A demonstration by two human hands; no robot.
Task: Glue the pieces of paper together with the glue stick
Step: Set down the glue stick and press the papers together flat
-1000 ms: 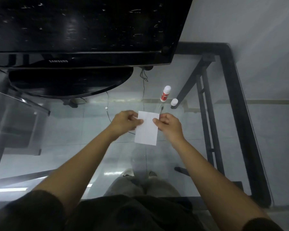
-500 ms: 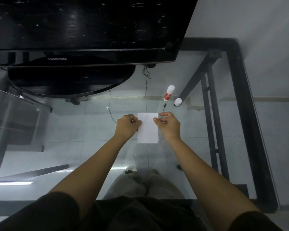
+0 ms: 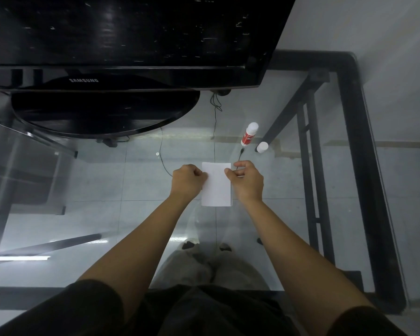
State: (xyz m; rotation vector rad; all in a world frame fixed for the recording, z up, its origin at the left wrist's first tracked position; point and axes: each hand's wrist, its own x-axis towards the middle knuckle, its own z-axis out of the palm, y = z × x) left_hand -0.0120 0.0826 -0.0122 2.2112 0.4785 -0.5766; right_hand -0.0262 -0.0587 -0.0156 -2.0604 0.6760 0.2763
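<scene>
- The paper [image 3: 216, 184] lies flat on the glass table [image 3: 301, 214], nearer the person than the glue stick [image 3: 249, 134].
- Left hand [image 3: 186, 180] and right hand [image 3: 246, 179] pinch its opposite side edges.
- Judgement: align the edges squarely, then press outward evenly so the sheets bond without wrinkles.

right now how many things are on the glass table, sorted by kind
monitor: 1
glue stick: 1
glue cap: 1
paper: 1 white stack, held at its upper edges by the left hand and right hand; the number of sheets can't be told
total: 4
</scene>
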